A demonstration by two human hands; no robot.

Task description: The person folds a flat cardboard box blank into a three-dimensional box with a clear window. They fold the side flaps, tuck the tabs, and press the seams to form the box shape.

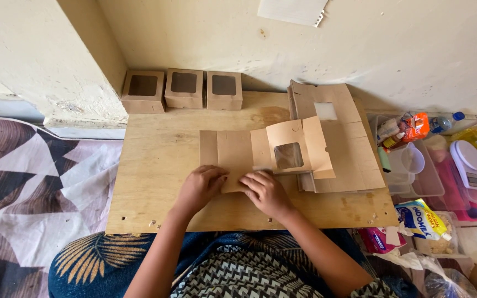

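Both hands press down on a flat brown cardboard box blank [266, 152] that lies near the middle of a plywood board [155, 165]. The left hand [201, 187] rests with its fingers curled loosely, knuckles up, on the blank's near edge. The right hand [266, 190] lies just beside it, fingers bent and fingertips on the same edge; neither hand grips anything, both only push on the card. The blank's far-right part, with a clear window, is partly folded upward. It overlaps a stack of flat blanks [343, 149] to the right. At the board's far edge, 3 finished window boxes [183, 88] stand side by side against the wall. Plastic containers [415, 165] and food packets [423, 218] lie right of the board.
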